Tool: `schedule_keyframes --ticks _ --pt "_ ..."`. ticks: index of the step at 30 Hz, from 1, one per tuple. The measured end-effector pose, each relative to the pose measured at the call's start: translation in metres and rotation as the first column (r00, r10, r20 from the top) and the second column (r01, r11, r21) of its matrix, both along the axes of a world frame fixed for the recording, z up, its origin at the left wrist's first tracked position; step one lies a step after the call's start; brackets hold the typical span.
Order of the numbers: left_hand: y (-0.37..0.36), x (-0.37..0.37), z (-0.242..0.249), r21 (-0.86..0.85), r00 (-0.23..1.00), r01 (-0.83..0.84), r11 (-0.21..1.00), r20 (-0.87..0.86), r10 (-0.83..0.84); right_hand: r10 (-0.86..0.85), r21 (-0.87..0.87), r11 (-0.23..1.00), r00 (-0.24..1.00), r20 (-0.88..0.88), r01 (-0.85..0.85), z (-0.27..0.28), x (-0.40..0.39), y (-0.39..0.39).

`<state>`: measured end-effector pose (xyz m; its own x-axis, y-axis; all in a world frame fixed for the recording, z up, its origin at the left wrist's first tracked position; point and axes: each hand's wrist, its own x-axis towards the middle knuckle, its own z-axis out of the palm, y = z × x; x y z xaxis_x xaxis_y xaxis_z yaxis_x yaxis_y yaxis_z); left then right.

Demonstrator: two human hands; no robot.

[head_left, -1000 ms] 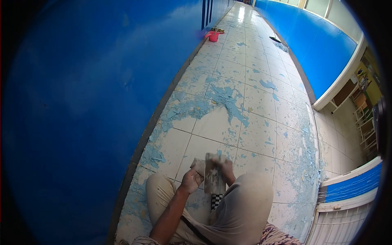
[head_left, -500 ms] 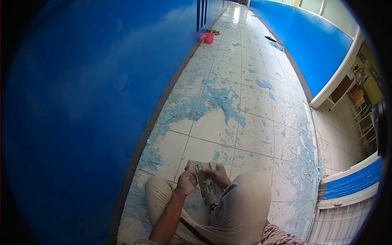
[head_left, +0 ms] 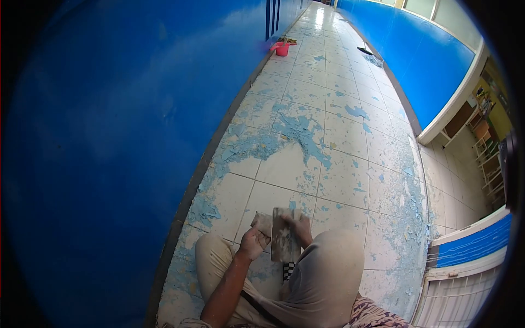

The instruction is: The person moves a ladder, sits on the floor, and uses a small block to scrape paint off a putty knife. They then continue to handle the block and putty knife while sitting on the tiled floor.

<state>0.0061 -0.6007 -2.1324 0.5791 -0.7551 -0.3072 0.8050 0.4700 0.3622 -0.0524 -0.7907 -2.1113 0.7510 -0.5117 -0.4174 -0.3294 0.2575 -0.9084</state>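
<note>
Low in the middle of the view, my right hand [head_left: 299,227] is closed round the upper right edge of a flat rectangular plate [head_left: 282,245], which is brown-grey and smeared with whitish residue. The plate stands nearly upright in front of my legs. Just to its left, my left hand [head_left: 253,244] grips a smaller grey, dusty flat piece [head_left: 263,221], whose exact kind I cannot tell. The two pieces are side by side, the plate partly in front of my left fingertips.
My bent legs in dusty beige trousers [head_left: 333,268] frame both hands. Light-blue paint flakes [head_left: 298,131] litter the white tiled floor [head_left: 284,167]. A blue wall [head_left: 126,136] runs along the left. Farther off are a pink dipper [head_left: 282,50] and a black object [head_left: 365,51]. A doorway opens at right.
My right hand has turned the plate from a slant to nearly upright and raised its lower end. The small grey piece in my left hand now sits more to the plate's left.
</note>
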Motion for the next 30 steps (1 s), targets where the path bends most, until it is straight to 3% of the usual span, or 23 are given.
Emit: schedule_keyframes --ticks 1,4,6,8,9,10,12,13,14,15,16,17,18,20,23,26,27,30 --pt "0.002 0.001 0.007 -0.039 1.000 -0.014 0.999 0.011 0.015 0.058 0.034 0.998 0.994 0.089 -0.061 -0.007 -0.003 0.006" --pt "0.001 0.002 0.003 -0.040 0.999 -0.037 0.998 0.001 0.037 0.107 -0.068 0.992 0.994 -0.008 -0.107 0.002 -0.001 0.015" --pt "0.002 -0.001 0.001 -0.002 0.998 -0.056 0.998 -0.024 0.056 0.089 -0.021 0.996 0.996 0.031 -0.089 0.002 0.005 0.006" --pt "0.000 -0.002 0.000 -0.008 0.999 -0.012 1.000 -0.041 0.012 -0.079 0.097 0.992 0.997 0.006 0.078 0.002 0.003 0.000" --pt "-0.001 0.002 0.006 -0.010 0.999 -0.008 1.000 -0.038 0.007 -0.001 -0.029 1.000 1.000 0.016 0.002 -0.008 0.001 0.000" --pt "0.001 0.003 0.012 -0.059 1.000 -0.023 0.998 -0.008 0.023 -0.006 -0.030 1.000 1.000 0.016 0.006 -0.018 0.001 -0.001" --pt "0.003 0.005 0.003 -0.104 0.999 -0.041 0.994 0.009 0.042 0.154 -0.150 0.976 0.988 -0.026 -0.156 -0.028 -0.002 0.007" --pt "0.002 0.008 -0.017 -0.125 0.999 -0.029 0.992 -0.027 0.026 0.096 -0.281 0.955 0.995 -0.023 -0.099 -0.035 0.001 0.002" --pt "0.005 0.007 -0.041 -0.142 0.997 -0.024 0.990 -0.069 0.015 0.013 -0.091 0.996 0.999 0.040 -0.010 -0.023 0.004 -0.002" --pt "0.001 0.010 -0.055 -0.471 0.992 0.084 0.878 -0.043 -0.118 -0.076 -0.097 0.992 0.997 0.001 0.076 -0.023 0.009 -0.007" --pt "-0.003 0.011 -0.070 -0.739 0.975 0.161 0.654 0.017 -0.220 -0.081 -0.128 0.989 0.997 -0.002 0.080 -0.024 0.006 -0.010" --pt "0.000 0.000 -0.033 -0.446 0.994 0.057 0.893 -0.058 -0.093 -0.048 -0.125 0.991 0.999 0.022 0.050 -0.001 0.002 -0.002" --pt "0.000 -0.004 0.008 -0.083 0.996 -0.048 0.995 -0.075 0.042 0.074 -0.231 0.969 0.996 -0.043 -0.082 0.007 0.000 0.002" --pt "0.004 0.003 -0.002 -0.110 0.996 -0.013 0.994 -0.085 0.003 0.136 -0.037 0.990 0.991 -0.015 -0.137 -0.009 -0.003 0.011" --pt "-0.004 0.000 0.000 -0.067 0.993 -0.084 0.994 -0.091 0.078 0.020 0.022 1.000 1.000 0.009 -0.020 0.017 0.007 0.009" --pt "0.000 0.000 0.004 -0.092 0.997 -0.046 0.995 -0.066 0.040 0.018 0.041 0.999 0.997 0.071 -0.021 0.001 0.004 0.006" --pt "0.000 0.001 0.006 -0.092 0.997 -0.043 0.995 -0.064 0.037 0.120 -0.069 0.990 0.993 -0.006 -0.120 0.011 -0.001 0.008" --pt "-0.001 0.000 0.011 -0.093 0.995 -0.095 0.991 -0.020 0.094 0.189 -0.084 0.978 0.981 -0.052 -0.193 0.008 0.003 0.004"
